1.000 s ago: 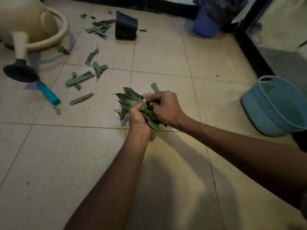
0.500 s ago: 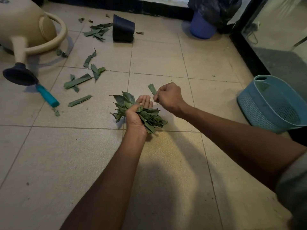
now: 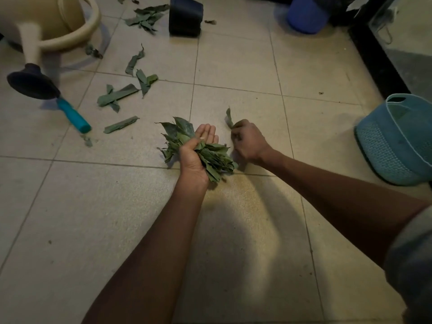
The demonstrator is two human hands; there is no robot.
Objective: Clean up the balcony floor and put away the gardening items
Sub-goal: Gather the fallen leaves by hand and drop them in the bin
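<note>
Two hands are working over the tiled floor (image 3: 233, 230): our left hand (image 3: 198, 153) lies palm up with its fingers straight and its thumb pressing a bundle of leaves (image 3: 210, 157) into the palm, and our right hand (image 3: 247, 141), just beside it but not touching, pinches one single leaf (image 3: 229, 118) between curled fingers. More loose leaves (image 3: 121, 94) lie on the floor beyond the bundle, toward the beige watering can (image 3: 46, 19) and the dark pot (image 3: 185, 16), which lies on its side. A teal-handled tool (image 3: 73, 115) lies between the can and the bundle. A teal basket (image 3: 395, 141) lies tipped over, well to the right of the bundle. We judge that the leaves are very light, dry and easy to crumble, so a soft, full grasp across the middle of the bundle seems best; single leaves are thin and flat on the tile, so we think fingertips should lift them at an edge.
</note>
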